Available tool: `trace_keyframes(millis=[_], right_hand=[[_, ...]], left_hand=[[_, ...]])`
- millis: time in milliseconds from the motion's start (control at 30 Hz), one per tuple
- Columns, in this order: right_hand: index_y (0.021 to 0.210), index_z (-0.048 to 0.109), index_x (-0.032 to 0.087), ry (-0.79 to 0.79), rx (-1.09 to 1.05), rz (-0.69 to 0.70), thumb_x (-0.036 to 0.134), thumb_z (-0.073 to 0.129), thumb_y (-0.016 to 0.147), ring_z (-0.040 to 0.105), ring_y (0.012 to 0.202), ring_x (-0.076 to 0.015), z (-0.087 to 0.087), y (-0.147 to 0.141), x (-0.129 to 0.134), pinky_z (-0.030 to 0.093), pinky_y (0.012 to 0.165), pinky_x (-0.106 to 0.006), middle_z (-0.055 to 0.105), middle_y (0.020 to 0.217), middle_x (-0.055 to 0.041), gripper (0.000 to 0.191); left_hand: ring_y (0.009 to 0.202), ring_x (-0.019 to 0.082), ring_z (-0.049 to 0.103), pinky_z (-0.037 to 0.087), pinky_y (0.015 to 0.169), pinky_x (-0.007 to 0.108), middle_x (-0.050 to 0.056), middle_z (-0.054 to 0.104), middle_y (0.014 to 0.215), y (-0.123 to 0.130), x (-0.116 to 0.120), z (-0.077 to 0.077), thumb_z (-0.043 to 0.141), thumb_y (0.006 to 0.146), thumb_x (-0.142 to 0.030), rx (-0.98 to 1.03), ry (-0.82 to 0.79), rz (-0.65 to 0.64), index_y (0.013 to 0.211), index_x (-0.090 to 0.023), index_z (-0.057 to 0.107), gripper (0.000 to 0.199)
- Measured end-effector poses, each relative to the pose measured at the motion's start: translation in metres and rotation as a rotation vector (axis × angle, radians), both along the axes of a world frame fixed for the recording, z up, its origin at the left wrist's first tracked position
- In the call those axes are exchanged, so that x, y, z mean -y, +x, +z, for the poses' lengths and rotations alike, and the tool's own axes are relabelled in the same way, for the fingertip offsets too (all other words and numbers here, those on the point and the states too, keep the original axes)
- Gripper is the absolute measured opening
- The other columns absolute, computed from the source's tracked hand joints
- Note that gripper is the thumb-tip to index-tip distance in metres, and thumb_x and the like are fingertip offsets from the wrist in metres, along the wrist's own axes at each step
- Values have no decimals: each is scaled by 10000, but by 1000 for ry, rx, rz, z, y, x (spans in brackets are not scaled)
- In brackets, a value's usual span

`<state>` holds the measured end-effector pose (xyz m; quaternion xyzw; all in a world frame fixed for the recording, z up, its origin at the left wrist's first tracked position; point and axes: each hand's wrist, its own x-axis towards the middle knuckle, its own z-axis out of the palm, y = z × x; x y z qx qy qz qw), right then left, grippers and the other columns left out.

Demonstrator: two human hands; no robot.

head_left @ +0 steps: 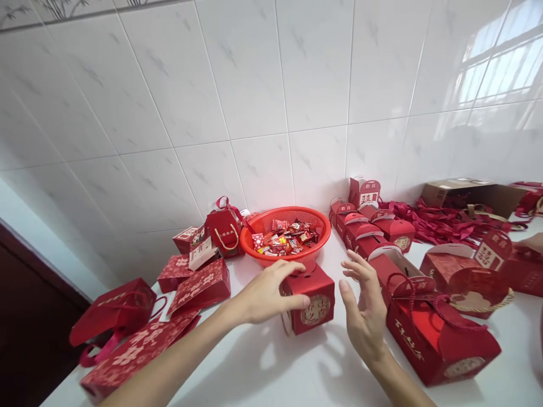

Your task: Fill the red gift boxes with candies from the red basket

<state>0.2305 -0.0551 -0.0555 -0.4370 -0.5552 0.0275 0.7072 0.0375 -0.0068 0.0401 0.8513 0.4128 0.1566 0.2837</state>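
Observation:
A red box with a round gold emblem stands on the white table, in front of a red basket of wrapped candies. My left hand is at the box's left side, thumb across its front and fingers over the top left, spread apart; whether it presses on the box cannot be told. To the right of the box, apart from it, my right hand is raised with its fingers spread and nothing in it.
Several red boxes stand in rows at the right. Behind them lie dark red ribbons and a cardboard box. More red boxes and bags lie at the left. A tiled wall closes the back.

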Motion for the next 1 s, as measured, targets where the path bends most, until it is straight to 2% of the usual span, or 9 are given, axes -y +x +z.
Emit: trace_keyframes(millis=[133, 300, 367, 467, 533, 667, 767, 867, 1000], right_hand=[[1234, 538, 245, 147, -29, -9, 157, 516, 962, 511, 1311, -292, -3, 0, 7, 439, 1051, -563, 518, 1395, -138, 287], [1192, 580, 227, 172, 86, 58, 86, 533, 899, 566, 1263, -285, -1, -4, 13, 523, 980, -468, 612, 1277, -131, 329], [1182, 569, 213, 165, 144, 83, 65, 510, 885, 619, 1181, -272, 2, -6, 13, 573, 871, -403, 639, 1227, -140, 337], [1204, 541, 206, 160, 191, 104, 49, 501, 864, 688, 873, -191, 3, -9, 12, 589, 734, -336, 630, 1248, -148, 376], [1213, 534, 219, 132, 185, 112, 52, 517, 851, 668, 731, -147, 0, -11, 10, 587, 695, -324, 618, 1282, -146, 399], [1174, 544, 258, 81, 95, 109, 63, 507, 839, 654, 680, -142, -10, -18, 3, 566, 629, -306, 639, 1265, -128, 389], [1152, 554, 259, 72, 85, 129, 70, 506, 833, 642, 632, -134, -14, -21, 0, 552, 600, -296, 659, 1230, -122, 374], [1123, 579, 255, 57, 53, 126, 55, 516, 824, 618, 592, -117, -13, -20, -1, 545, 579, -284, 647, 1213, -121, 365], [1107, 590, 260, 21, -21, 124, 54, 499, 839, 599, 591, -107, -10, -19, -3, 524, 539, -257, 632, 1158, -103, 351]], left_hand=[[1217, 296, 583, 450, 1044, 404, 58, 644, 1317, 20, -30, 31, 692, 800, -501, 194, 42, 4, 1231, -239, 627, 509], [1209, 290, 589, 461, 1037, 420, 102, 618, 1353, 79, -88, 52, 736, 774, -484, 382, 171, 14, 1335, -218, 530, 655], [1210, 279, 588, 453, 1054, 415, 123, 613, 1355, 112, -114, 54, 745, 773, -441, 411, 212, -62, 1326, -189, 536, 642], [1269, 277, 544, 404, 1109, 412, 162, 594, 1358, 165, -146, 55, 758, 772, -370, 353, 312, -106, 1307, -138, 562, 615], [1299, 287, 517, 387, 1125, 417, 175, 569, 1379, 199, -159, 55, 777, 757, -352, 296, 335, -101, 1321, -131, 563, 643], [1261, 281, 558, 408, 1112, 396, 164, 579, 1363, 257, -170, 47, 776, 766, -342, 298, 241, -180, 1337, -133, 562, 645], [1278, 280, 553, 410, 1110, 375, 181, 552, 1399, 287, -170, 35, 753, 791, -383, 306, 187, -245, 1369, -123, 536, 669], [1359, 318, 478, 365, 1145, 403, 192, 486, 1466, 303, -168, 22, 734, 792, -455, 167, 203, -255, 1409, -138, 504, 731], [1468, 353, 327, 292, 1186, 439, 215, 330, 1583, 304, -168, 6, 633, 854, -535, -6, 172, -279, 1492, -138, 404, 785]])
